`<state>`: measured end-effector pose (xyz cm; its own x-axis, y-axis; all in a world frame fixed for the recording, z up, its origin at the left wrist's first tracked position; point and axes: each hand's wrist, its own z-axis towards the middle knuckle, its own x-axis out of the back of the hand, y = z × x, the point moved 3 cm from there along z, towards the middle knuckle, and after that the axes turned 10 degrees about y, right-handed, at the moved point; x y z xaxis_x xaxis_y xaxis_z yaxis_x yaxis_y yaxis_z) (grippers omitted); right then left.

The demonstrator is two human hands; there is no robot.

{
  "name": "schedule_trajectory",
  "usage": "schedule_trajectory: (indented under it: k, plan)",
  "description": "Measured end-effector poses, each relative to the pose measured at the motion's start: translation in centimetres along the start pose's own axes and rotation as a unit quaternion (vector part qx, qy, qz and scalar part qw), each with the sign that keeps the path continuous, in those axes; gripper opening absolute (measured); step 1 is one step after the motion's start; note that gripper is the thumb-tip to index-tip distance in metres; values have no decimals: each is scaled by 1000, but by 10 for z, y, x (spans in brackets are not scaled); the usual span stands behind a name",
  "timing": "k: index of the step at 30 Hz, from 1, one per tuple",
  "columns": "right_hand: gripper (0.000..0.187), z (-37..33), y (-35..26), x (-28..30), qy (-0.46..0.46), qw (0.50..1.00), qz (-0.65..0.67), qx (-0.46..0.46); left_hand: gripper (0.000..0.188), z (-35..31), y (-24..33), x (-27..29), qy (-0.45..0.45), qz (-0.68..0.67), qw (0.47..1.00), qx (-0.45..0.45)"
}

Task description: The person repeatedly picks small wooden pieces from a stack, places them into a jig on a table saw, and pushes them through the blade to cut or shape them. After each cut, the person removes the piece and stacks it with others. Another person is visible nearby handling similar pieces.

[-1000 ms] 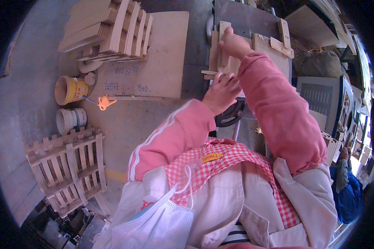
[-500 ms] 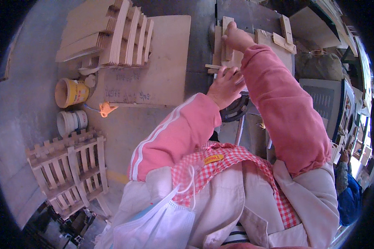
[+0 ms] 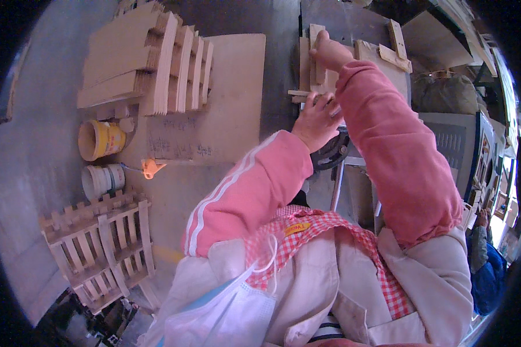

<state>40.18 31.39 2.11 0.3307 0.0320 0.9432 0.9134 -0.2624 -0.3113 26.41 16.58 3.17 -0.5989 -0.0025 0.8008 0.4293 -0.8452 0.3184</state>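
Note:
My right hand is closed round a flat wooden strip, thumb on top, over the dark machine table. Below it, my left hand lies at the table's near edge, fingers bent and apart, their tips beside the lower end of that strip. Thin wooden pieces stick out to the left of those fingertips. Right of my right hand, a brown board carries short wooden blocks. Under my left wrist sits a black handwheel, partly hidden by the hand.
Stacked brown slotted boards rest on a large sheet at the left. A yellow bucket, a white bucket and a slatted wooden pallet stand on the floor. Another person is at the far right.
The stack, buckets and pallet sit slightly lower in the picture as the view shifts. My right hand stays on the strip, and my left forearm has moved a little to the right.

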Motion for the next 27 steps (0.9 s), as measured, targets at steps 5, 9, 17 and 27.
schedule_trajectory:
  k: [5, 9, 17, 27]
  plan:
    - [50, 12, 2, -2, -4, 1000, 0, -22, 63, 6, -5, -3, 3, 10, 1000, 0]
    - [52, 13, 4, -3, -12, 1000, -5, -26, 63, 5, -3, -4, -15, 4, 1000, 18]
    - [52, -34, -3, -5, -29, 999, 25, -9, 60, -25, 24, 7, -18, 0, 1000, 21]
    - [45, -149, -22, -4, -24, 999, 42, 1, 64, -99, 87, 32, -95, -29, 994, 41]
